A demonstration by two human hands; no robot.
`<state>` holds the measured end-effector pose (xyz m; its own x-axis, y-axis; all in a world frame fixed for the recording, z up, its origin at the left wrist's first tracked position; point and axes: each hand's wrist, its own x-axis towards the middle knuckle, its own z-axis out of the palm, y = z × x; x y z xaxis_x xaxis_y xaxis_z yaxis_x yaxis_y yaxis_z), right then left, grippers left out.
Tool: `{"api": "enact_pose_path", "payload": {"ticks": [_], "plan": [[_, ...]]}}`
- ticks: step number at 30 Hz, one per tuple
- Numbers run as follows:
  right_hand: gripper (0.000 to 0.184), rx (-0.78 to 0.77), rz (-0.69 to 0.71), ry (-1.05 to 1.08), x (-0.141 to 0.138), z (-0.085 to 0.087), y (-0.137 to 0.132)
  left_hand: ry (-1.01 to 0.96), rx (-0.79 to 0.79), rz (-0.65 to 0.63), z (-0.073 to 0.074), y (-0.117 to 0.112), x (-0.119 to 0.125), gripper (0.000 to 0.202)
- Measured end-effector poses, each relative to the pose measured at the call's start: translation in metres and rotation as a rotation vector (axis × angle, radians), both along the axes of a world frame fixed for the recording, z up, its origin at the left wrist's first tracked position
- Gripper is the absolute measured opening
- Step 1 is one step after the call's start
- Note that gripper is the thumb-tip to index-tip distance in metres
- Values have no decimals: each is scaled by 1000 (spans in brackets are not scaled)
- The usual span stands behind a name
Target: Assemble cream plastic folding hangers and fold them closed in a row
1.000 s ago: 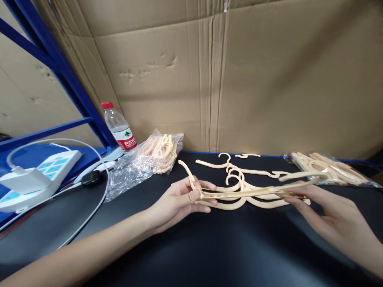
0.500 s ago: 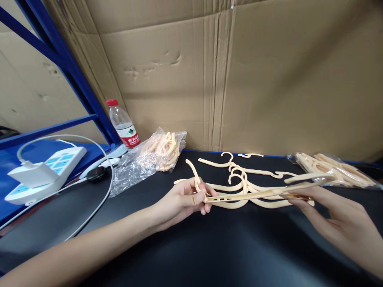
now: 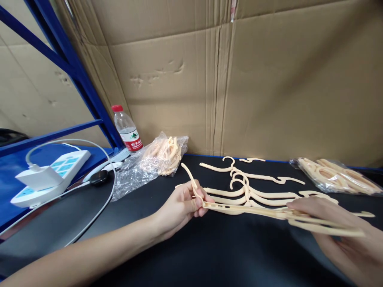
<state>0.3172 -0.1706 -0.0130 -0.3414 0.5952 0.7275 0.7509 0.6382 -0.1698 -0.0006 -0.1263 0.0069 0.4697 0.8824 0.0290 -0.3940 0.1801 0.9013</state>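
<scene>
My left hand (image 3: 182,205) pinches the left end of a long cream plastic hanger piece (image 3: 248,209) held just above the black table (image 3: 191,255). My right hand (image 3: 338,227) grips the right end, where the piece splits into two arms. Behind the held piece lies a small stack of assembled cream hangers (image 3: 254,191) with their hooks pointing away from me. A single hanger (image 3: 251,171) lies farther back, near the cardboard.
A clear bag of cream hooks (image 3: 161,153) lies back left, another bag of hanger parts (image 3: 338,175) back right. A water bottle (image 3: 128,128), a white power strip (image 3: 50,175) with cables and a blue rack post (image 3: 74,71) stand left. A cardboard wall (image 3: 239,79) closes the back.
My right hand has swung the right end of the held piece downward and toward me, so the arms now lie lower and nearer. My left hand keeps its pinch and has barely moved.
</scene>
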Motion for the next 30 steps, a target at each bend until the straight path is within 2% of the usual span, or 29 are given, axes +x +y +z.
{"api": "enact_pose_path", "payload": {"ticks": [5,11,16,20,26,29,30], "plan": [[24,33,20,34,-4,-2,-2,58,7,99,1,-2,1,34],[24,52,62,-5,-12,1,-1,92,-4,159,-3,-1,2,32],[17,94,-6,-25,-18,2,-3,113,77,216,-6,-2,4,31],[22,37,-49,-10,-19,1,-7,102,98,264,-4,-6,6,25],[26,-37,-95,58,-19,2,-4,51,56,269,0,-11,7,23],[23,-80,-97,141,-17,5,1,108,-46,258,-4,-20,11,17],[23,-97,-97,156,-16,6,3,150,-71,215,-5,-24,13,15]]}}
